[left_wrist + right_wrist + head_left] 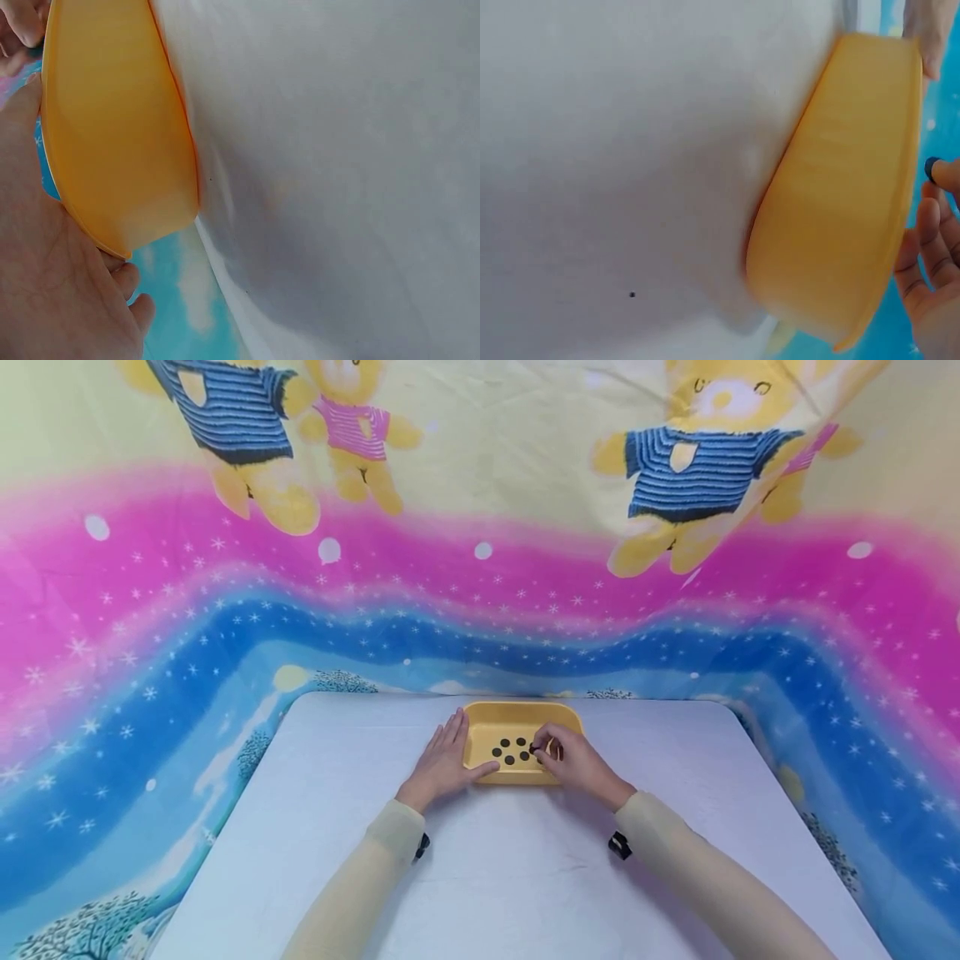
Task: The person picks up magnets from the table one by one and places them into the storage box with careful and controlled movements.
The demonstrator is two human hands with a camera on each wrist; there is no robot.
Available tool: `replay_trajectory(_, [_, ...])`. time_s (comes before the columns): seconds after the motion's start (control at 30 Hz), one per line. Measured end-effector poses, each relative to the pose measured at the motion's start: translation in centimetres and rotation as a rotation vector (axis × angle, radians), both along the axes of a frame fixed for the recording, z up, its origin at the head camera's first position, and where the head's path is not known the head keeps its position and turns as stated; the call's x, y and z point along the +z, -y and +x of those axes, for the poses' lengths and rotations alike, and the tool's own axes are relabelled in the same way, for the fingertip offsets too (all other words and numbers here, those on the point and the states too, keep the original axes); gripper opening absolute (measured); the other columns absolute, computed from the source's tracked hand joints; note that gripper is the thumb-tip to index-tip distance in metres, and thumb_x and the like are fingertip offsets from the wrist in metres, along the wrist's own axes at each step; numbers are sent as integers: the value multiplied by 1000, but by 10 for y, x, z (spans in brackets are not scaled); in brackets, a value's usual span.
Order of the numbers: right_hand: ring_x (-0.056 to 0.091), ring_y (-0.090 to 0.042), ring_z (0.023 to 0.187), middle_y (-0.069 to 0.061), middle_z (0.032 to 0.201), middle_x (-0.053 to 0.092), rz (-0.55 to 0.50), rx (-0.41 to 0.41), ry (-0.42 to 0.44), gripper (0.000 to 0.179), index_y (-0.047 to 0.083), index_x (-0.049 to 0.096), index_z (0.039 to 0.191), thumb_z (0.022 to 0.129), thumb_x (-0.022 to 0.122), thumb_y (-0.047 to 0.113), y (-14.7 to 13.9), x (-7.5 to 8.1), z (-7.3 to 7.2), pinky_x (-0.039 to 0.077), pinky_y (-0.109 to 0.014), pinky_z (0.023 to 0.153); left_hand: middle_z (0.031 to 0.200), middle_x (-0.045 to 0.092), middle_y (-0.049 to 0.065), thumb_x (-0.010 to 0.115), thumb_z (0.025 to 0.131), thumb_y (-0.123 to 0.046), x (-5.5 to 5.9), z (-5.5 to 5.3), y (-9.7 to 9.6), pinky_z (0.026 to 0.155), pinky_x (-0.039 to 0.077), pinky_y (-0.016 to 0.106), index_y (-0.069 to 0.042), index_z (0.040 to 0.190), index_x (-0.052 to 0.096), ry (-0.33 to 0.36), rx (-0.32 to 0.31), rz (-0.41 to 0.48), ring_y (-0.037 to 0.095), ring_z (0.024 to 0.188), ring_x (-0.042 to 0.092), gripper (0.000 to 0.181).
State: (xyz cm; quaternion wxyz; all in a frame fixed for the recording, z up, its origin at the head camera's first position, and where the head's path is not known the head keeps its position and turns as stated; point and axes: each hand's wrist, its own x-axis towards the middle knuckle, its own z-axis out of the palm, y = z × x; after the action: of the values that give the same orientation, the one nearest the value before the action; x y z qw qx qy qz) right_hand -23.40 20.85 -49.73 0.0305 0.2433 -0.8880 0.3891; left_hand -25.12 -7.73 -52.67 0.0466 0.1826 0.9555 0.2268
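A shallow yellow plastic tray [517,705] stands on the white-covered table, with several small black discs [509,760] lying apart on its floor. Along its left end rests my left hand [441,767], fingers straight against the side and thumb over the front rim. Above the tray's right part, my right hand [581,766] pinches one black disc [931,169] between thumb and fingertip. That hand partly covers another disc below it. The wrist views show mainly the tray's outer front wall [120,127], not its inside.
A white cloth covers the table [510,877], whose far edge runs just behind the tray. Behind and beside it hangs a curtain [480,585] printed with bears and snowflakes. Each sleeve carries a small black device [619,845] at the wrist.
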Motion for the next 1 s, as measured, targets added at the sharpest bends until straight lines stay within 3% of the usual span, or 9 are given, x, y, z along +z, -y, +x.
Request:
replay_trajectory(0.23, [63,-16,86,-2,98,69,-11,-78,65,10,8,67,105,100,74,2,2,-4,-30,57,-30,74,179,-10,8,57,96,-79,0,0,1,135,0,42,-4,171,0,-14,-10,-3,24,166,-4,121])
replay_trajectory(0.47, [64,-18,87,-6,99,70,31,-144,126,6,4,68,106,102,71,2,7,-9,-50,56,-33,75,180,-6,11,54,95,-83,-3,-1,2,134,0,41,-4,171,0,-27,-13,-17,25,167,-2,122])
replay_trajectory(0.7, [63,-22,84,-10,97,69,55,-213,168,5,3,67,104,101,71,2,11,-13,-62,55,-36,70,181,-4,13,48,92,-89,-2,-2,1,134,-1,40,-4,172,0,-31,-11,-28,22,166,-4,125])
replay_trajectory(1.0, [60,-22,81,-9,93,68,157,-246,180,4,2,67,101,98,69,1,15,-21,-71,52,-35,71,179,-12,7,55,96,-80,-2,-2,1,134,-3,39,-5,172,-1,-19,-13,-17,21,166,-6,121])
